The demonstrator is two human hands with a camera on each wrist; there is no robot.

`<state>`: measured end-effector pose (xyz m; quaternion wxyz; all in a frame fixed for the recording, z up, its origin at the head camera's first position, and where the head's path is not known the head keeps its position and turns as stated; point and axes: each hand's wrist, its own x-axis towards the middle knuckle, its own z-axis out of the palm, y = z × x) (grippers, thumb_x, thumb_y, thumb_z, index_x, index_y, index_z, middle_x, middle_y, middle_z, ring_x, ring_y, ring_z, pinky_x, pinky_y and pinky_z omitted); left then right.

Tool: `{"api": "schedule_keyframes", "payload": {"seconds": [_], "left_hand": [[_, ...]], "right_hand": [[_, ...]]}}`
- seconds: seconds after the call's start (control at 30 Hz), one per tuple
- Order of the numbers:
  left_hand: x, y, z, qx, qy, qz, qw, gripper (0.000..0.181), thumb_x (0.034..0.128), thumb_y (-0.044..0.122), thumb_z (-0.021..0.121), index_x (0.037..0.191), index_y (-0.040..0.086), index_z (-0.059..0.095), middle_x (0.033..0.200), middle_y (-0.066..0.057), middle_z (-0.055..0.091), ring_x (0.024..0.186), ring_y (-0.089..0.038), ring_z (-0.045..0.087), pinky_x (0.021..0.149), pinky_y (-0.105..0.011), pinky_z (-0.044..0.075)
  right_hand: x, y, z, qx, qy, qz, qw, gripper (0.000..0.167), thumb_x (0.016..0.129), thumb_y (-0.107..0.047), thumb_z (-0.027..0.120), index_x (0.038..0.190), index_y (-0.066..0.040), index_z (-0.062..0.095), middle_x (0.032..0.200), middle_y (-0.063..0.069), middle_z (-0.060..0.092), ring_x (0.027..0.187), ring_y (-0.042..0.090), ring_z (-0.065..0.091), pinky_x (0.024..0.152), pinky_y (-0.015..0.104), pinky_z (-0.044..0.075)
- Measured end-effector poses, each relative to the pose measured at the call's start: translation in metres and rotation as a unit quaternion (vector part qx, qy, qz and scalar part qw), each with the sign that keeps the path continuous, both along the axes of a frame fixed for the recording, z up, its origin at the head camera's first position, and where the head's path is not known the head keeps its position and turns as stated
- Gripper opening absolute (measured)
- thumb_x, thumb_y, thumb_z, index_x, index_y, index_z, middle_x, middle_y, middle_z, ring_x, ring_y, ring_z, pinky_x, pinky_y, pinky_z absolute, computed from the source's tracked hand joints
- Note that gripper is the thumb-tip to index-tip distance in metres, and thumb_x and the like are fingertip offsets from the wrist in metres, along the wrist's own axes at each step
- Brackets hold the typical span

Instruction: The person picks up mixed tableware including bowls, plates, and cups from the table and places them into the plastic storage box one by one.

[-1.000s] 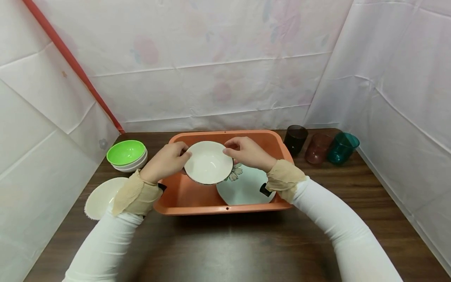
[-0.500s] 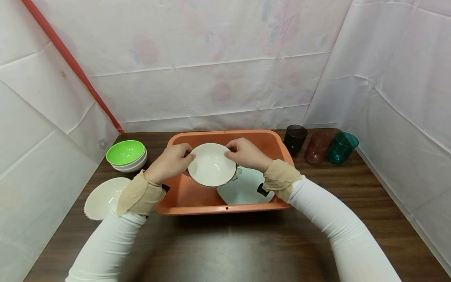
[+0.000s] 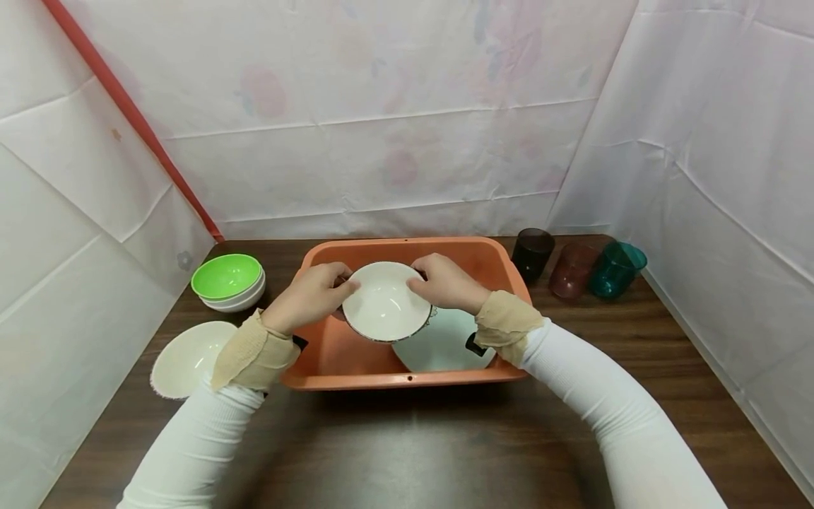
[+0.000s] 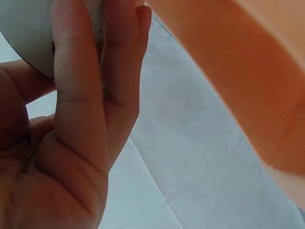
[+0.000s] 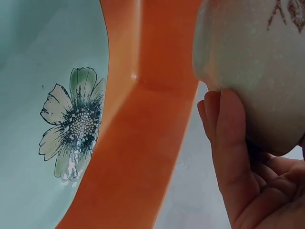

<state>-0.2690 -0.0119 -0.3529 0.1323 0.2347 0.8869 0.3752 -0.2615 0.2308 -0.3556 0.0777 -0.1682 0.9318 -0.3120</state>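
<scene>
A white bowl (image 3: pixel 386 304) with a dark rim is held up above an orange tub (image 3: pixel 356 382), its inside tilted toward the head camera. My left hand (image 3: pixel 313 293) grips the bowl's left edge, thumb over the rim. On the opposite side my right hand (image 3: pixel 453 284) pinches the rim the same way. Fingers (image 4: pixel 78 71) lie against the bowl's outer wall in the left wrist view. The right wrist view shows a brown print on the outside of the bowl (image 5: pixel 262 62). Below it, in the tub, lies a pale blue-green plate (image 5: pixel 28 119) with a flower pattern.
Left of the tub, a green bowl (image 3: pixel 226 276) sits stacked on white ones. Nearer stands a cream bowl (image 3: pixel 187 359), partly behind the left wrist. At the back right are a black cup (image 3: pixel 533 253), a reddish cup (image 3: pixel 572 270) and a teal cup (image 3: pixel 615 270).
Both hands have carried the bowl slightly right and toward me, so it covers more of the plate's flower. The grip on both sides stays. The other dishes have not moved.
</scene>
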Motion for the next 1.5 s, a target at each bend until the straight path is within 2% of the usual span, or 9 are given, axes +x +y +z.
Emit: {"api": "schedule_keyframes", "payload": {"seconds": [0.23, 0.4, 0.63, 0.73, 0.87, 1.0, 1.2, 1.33, 1.5], "left_hand": [[-0.003, -0.003, -0.005, 0.048, -0.030, -0.005, 0.9984, 0.034, 0.1012, 0.031, 0.054, 0.115, 0.000, 0.061, 0.097, -0.016, 0.068, 0.072, -0.017, 0.070, 0.069, -0.033, 0.060], [-0.002, -0.012, -0.002, 0.069, -0.042, -0.002, 0.9967, 0.034, 0.1015, 0.030, 0.053, 0.119, 0.002, 0.060, 0.100, -0.016, 0.069, 0.080, -0.024, 0.070, 0.070, -0.033, 0.060], [-0.002, -0.044, -0.002, 0.076, 0.013, 0.033, 0.9965, 0.036, 0.1029, 0.028, 0.050, 0.121, -0.002, 0.058, 0.107, -0.018, 0.070, 0.084, -0.015, 0.068, 0.076, -0.032, 0.058], [-0.002, -0.059, -0.003, 0.055, 0.031, 0.061, 0.9962, 0.042, 0.1033, 0.034, 0.048, 0.126, -0.001, 0.056, 0.115, -0.020, 0.067, 0.092, -0.022, 0.068, 0.079, -0.035, 0.057], [-0.001, -0.075, -0.007, 0.008, 0.060, 0.102, 0.9929, 0.048, 0.1030, 0.038, 0.046, 0.130, -0.001, 0.054, 0.122, -0.023, 0.062, 0.106, -0.035, 0.062, 0.085, -0.042, 0.052], [0.000, -0.084, -0.016, -0.039, 0.078, 0.124, 0.9884, 0.051, 0.1015, 0.035, 0.050, 0.130, -0.007, 0.051, 0.123, -0.028, 0.059, 0.108, -0.040, 0.059, 0.086, -0.051, 0.049], [0.000, -0.086, -0.036, -0.074, 0.046, 0.123, 0.9885, 0.058, 0.0989, 0.034, 0.055, 0.131, -0.014, 0.047, 0.113, -0.029, 0.063, 0.099, -0.037, 0.063, 0.083, -0.049, 0.053], [0.001, -0.083, -0.049, -0.082, 0.040, 0.120, 0.9886, 0.061, 0.0981, 0.037, 0.056, 0.130, -0.014, 0.048, 0.109, -0.028, 0.066, 0.093, -0.033, 0.066, 0.081, -0.047, 0.053], [0.002, -0.080, -0.061, -0.088, 0.037, 0.136, 0.9862, 0.063, 0.0956, 0.043, 0.059, 0.127, -0.011, 0.051, 0.101, -0.022, 0.068, 0.088, -0.029, 0.065, 0.080, -0.044, 0.051]], "right_hand": [[-0.001, 0.008, 0.003, -0.010, 0.010, 0.007, 0.9999, 0.018, 0.097, -0.014, 0.053, 0.091, -0.007, 0.069, 0.071, 0.006, 0.061, 0.055, 0.012, 0.048, 0.052, 0.023, 0.041], [-0.004, 0.016, 0.002, -0.012, 0.007, 0.000, 0.9999, 0.018, 0.097, -0.014, 0.053, 0.087, -0.008, 0.067, 0.068, 0.006, 0.057, 0.055, 0.014, 0.046, 0.052, 0.025, 0.040], [-0.012, 0.030, -0.006, 0.007, 0.001, -0.033, 0.9994, 0.017, 0.098, -0.012, 0.053, 0.088, -0.006, 0.066, 0.071, 0.007, 0.057, 0.059, 0.016, 0.050, 0.055, 0.025, 0.043], [-0.015, 0.036, -0.008, 0.016, -0.007, -0.038, 0.9991, 0.017, 0.099, -0.013, 0.053, 0.089, -0.005, 0.064, 0.073, 0.008, 0.056, 0.060, 0.017, 0.050, 0.055, 0.026, 0.043], [-0.019, 0.042, -0.011, 0.038, -0.012, -0.037, 0.9985, 0.017, 0.100, -0.014, 0.052, 0.088, -0.006, 0.061, 0.072, 0.007, 0.052, 0.061, 0.018, 0.048, 0.057, 0.027, 0.041], [-0.024, 0.047, -0.014, 0.058, -0.016, -0.031, 0.9977, 0.017, 0.100, -0.014, 0.052, 0.085, -0.008, 0.057, 0.072, 0.006, 0.048, 0.063, 0.018, 0.047, 0.059, 0.028, 0.040], [-0.028, 0.053, -0.018, 0.087, -0.018, -0.024, 0.9957, 0.024, 0.100, -0.013, 0.051, 0.077, -0.009, 0.047, 0.068, 0.004, 0.038, 0.060, 0.017, 0.040, 0.060, 0.028, 0.036], [-0.031, 0.057, -0.022, 0.110, -0.027, -0.010, 0.9936, 0.019, 0.100, -0.013, 0.050, 0.082, -0.008, 0.052, 0.070, 0.004, 0.042, 0.063, 0.017, 0.042, 0.061, 0.029, 0.036], [-0.033, 0.058, -0.024, 0.134, -0.042, 0.006, 0.9901, 0.013, 0.100, -0.011, 0.049, 0.092, -0.007, 0.059, 0.077, 0.005, 0.051, 0.069, 0.019, 0.046, 0.065, 0.031, 0.038]]}}
